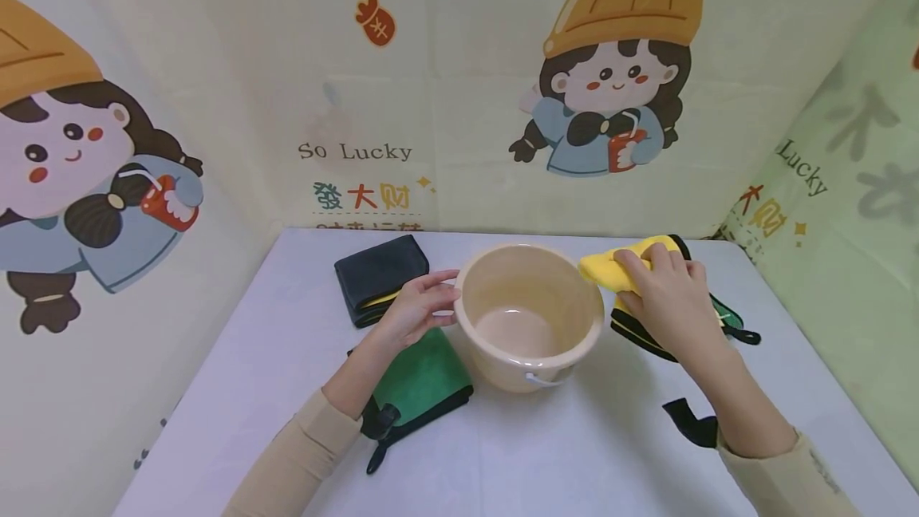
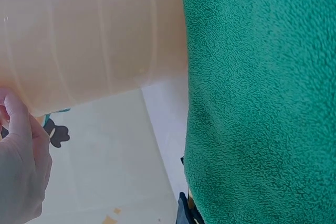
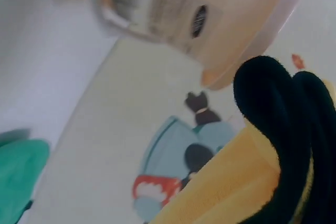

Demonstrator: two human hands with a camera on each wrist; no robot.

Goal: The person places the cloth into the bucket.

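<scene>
A cream plastic bucket [image 1: 530,373] with a pale handle stands upright at the middle of the table; its visible inside is bare. My left hand [image 1: 419,305] touches its left rim, fingers extended against the outside. In the left wrist view that hand [image 2: 21,156] is at the bucket's edge. My right hand [image 1: 668,294] grips a yellow and black towel [image 1: 603,268] beside the right rim, one yellow corner reaching the rim. The towel's dark folds [image 3: 268,98] hang close by the bucket [image 3: 226,9] in the right wrist view. The right fingertips are partly hidden by the cloth.
A folded green towel [image 1: 424,377] with black edging lies at the bucket's front left, below my left forearm. Behind it lies a folded black towel [image 1: 380,270]. Another green cloth [image 1: 727,311] with a black loop lies right of my right hand. A patterned sheet backs the table.
</scene>
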